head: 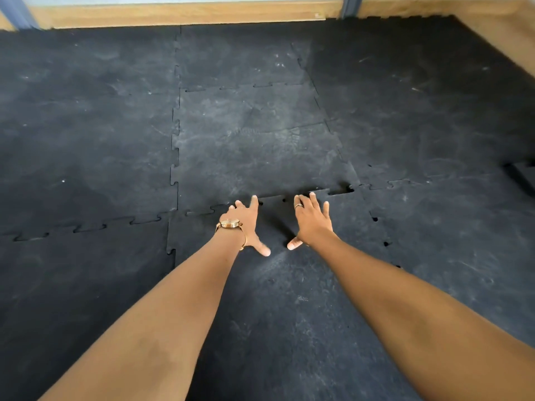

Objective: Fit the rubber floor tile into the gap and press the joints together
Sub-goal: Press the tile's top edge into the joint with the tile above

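Observation:
A black rubber floor tile (289, 299) with puzzle-cut edges lies in the middle of the mat floor, under both my arms. Its far joint (338, 192) sits slightly raised, with a dark slit showing against the tile beyond (254, 146). My left hand (247, 224), with a gold watch on the wrist, lies flat with fingers spread on the tile's far edge. My right hand (311, 219), wearing a ring, lies flat beside it on the same edge. Both thumbs point inward. Neither hand holds anything.
Interlocked black tiles cover the floor all around. A wooden floor strip and skirting (188, 13) run along the far wall, with bare wood floor (503, 39) at the right. A dark raised piece (524, 175) sits at the right edge. Small holes show along the right joint (376, 219).

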